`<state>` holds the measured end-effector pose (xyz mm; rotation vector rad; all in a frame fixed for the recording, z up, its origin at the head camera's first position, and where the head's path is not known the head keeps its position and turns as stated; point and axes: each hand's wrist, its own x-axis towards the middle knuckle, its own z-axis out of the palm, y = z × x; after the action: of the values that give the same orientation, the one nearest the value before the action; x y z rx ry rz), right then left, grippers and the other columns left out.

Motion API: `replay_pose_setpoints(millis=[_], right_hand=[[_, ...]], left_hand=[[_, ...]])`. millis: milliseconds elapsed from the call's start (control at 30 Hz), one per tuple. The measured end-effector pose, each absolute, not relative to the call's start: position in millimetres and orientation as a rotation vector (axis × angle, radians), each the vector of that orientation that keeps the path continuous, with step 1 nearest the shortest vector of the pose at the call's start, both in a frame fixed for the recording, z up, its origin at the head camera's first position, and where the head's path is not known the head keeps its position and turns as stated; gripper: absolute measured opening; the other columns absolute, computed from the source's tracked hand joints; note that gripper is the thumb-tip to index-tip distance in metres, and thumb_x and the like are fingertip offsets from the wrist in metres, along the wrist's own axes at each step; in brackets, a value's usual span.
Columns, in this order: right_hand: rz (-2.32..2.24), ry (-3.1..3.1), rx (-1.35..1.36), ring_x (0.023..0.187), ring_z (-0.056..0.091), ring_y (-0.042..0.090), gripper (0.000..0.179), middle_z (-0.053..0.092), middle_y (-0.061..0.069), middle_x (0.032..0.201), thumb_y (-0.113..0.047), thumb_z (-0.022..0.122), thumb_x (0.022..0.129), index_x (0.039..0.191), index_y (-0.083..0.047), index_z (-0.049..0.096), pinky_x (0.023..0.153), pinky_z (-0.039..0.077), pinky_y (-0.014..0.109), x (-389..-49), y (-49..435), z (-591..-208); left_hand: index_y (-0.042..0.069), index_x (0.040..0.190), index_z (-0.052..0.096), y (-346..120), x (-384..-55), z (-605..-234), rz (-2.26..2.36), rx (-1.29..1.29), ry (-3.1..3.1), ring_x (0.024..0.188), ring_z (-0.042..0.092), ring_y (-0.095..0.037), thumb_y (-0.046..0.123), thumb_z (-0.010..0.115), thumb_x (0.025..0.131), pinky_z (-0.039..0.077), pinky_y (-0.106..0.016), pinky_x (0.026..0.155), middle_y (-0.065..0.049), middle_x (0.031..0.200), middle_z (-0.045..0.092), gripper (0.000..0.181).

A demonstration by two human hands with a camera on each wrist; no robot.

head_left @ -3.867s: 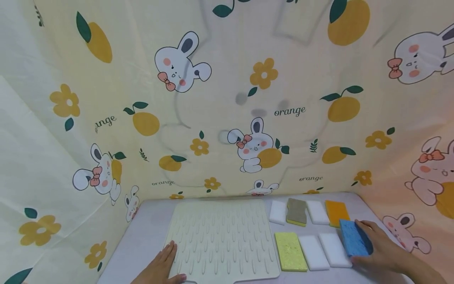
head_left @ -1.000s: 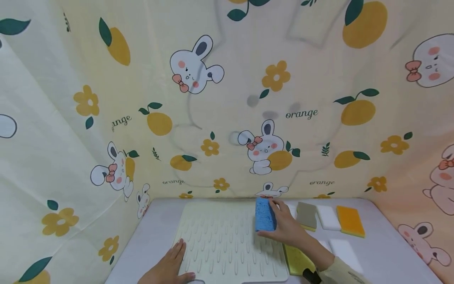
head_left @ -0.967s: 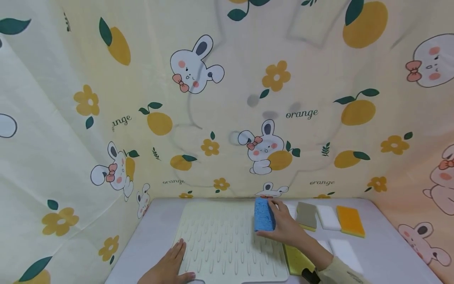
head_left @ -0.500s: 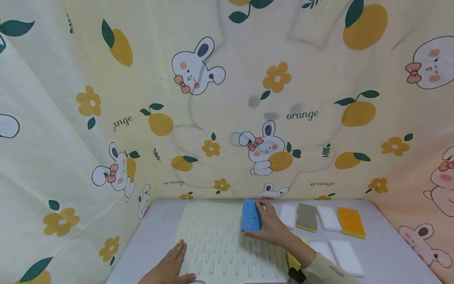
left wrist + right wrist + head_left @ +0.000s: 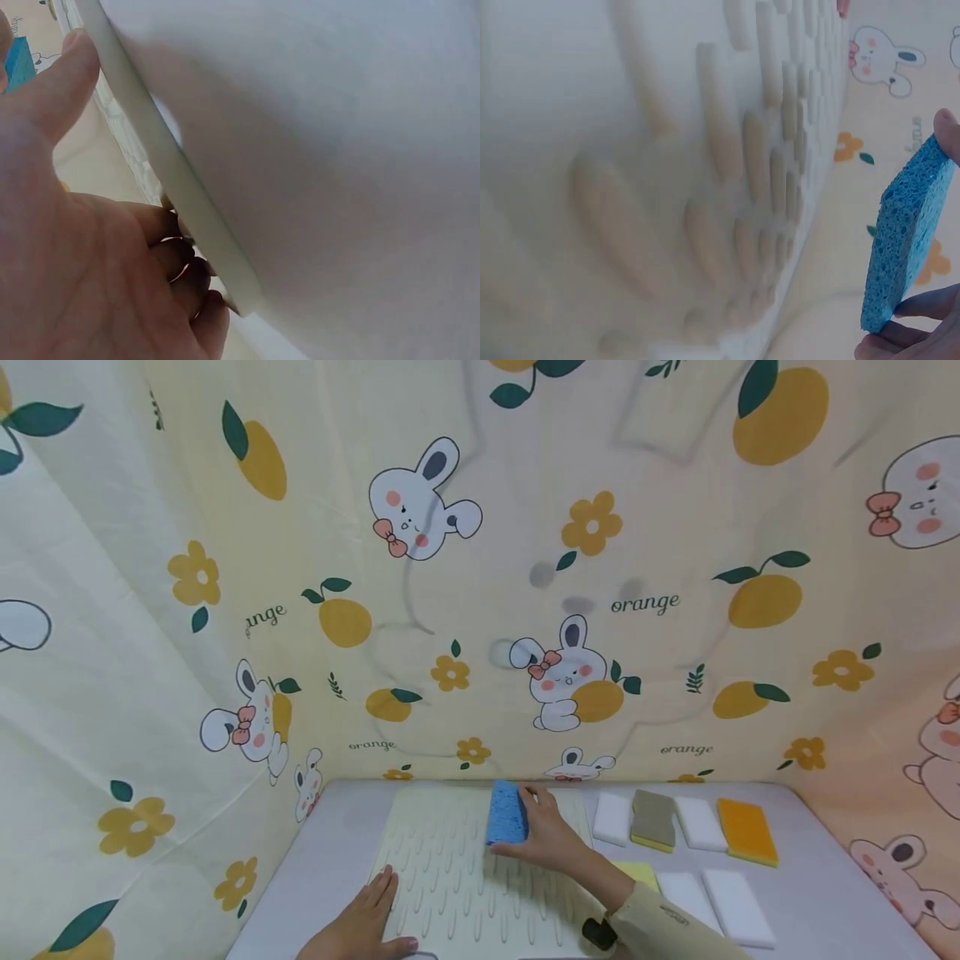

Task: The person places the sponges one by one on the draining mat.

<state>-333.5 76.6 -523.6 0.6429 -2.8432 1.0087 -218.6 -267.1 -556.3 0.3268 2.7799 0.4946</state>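
A cream draining mat point(image 5: 431, 831) with raised ridges lies on the table. My right hand point(image 5: 553, 842) pinches a blue sponge point(image 5: 507, 814) by its ends, thumb below and fingers above, over the mat's middle-right part. The right wrist view shows the porous sponge point(image 5: 900, 240) on edge, apart from the ridges. My left hand point(image 5: 358, 920) rests at the mat's left edge with fingers extended. From the left wrist, the thumb and fingertips of that hand point(image 5: 112, 277) touch along the mat's rim point(image 5: 161, 161).
Right of the mat, the back row holds a white sponge point(image 5: 612, 818), a grey-topped yellow one point(image 5: 652, 817), another white one point(image 5: 701, 823) and an orange one point(image 5: 747, 831). In front lie a yellow sponge point(image 5: 637, 874), partly behind my right forearm, and two white ones point(image 5: 738, 906). Printed cloth hangs behind.
My right hand has lifted the blue sponge from the front row's right end and carried it left over the mat, still moving left in the last second. My left hand stays at the mat's edge.
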Motion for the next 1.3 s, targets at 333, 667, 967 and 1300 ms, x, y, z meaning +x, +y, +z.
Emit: replay_pose_setpoints(millis=[333, 667, 967, 1300], right_hand=[[1.041, -2.835, 0.685, 0.148, 0.04, 0.041, 0.127, 0.034, 0.025, 0.165, -0.067, 0.091, 0.077, 0.166, 0.003, 0.033, 0.108, 0.051, 0.058, -339, 49, -530], [1.068, -2.859, 0.751, 0.152, 0.036, 0.042, 0.126, 0.03, 0.025, 0.168, -0.068, 0.088, 0.079, 0.168, 0.0, 0.03, 0.111, 0.049, 0.06, -345, 17, -534], [1.098, -2.886, 0.735, 0.148, 0.041, 0.042, 0.127, 0.032, 0.026, 0.166, -0.069, 0.086, 0.08, 0.168, 0.0, 0.028, 0.109, 0.05, 0.058, -349, -2, -542], [1.172, -2.888, 0.724, 0.143, 0.046, 0.037, 0.124, 0.035, 0.023, 0.164, -0.072, 0.084, 0.081, 0.168, -0.002, 0.029, 0.109, 0.05, 0.058, -360, -21, -538]], left_hand=[[-0.007, 0.164, 0.033, -258, -218, -548, 0.451, 0.266, 2.774, 0.16, 0.025, -0.048, 0.065, 0.078, 0.089, 0.028, -0.068, 0.123, -0.025, 0.173, 0.028, 0.113], [-0.008, 0.164, 0.031, -260, -220, -548, 0.411, 0.256, 2.753, 0.159, 0.025, -0.049, 0.07, 0.075, 0.089, 0.028, -0.067, 0.123, -0.028, 0.173, 0.026, 0.117], [-0.008, 0.164, 0.03, -262, -224, -555, 0.417, 0.269, 2.74, 0.16, 0.024, -0.046, 0.069, 0.074, 0.09, 0.026, -0.064, 0.126, -0.028, 0.173, 0.025, 0.116], [-0.013, 0.161, 0.034, -274, -232, -582, 0.456, 0.408, 2.829, 0.155, 0.029, -0.052, 0.083, 0.066, 0.086, 0.032, -0.069, 0.12, -0.031, 0.17, 0.029, 0.125]])
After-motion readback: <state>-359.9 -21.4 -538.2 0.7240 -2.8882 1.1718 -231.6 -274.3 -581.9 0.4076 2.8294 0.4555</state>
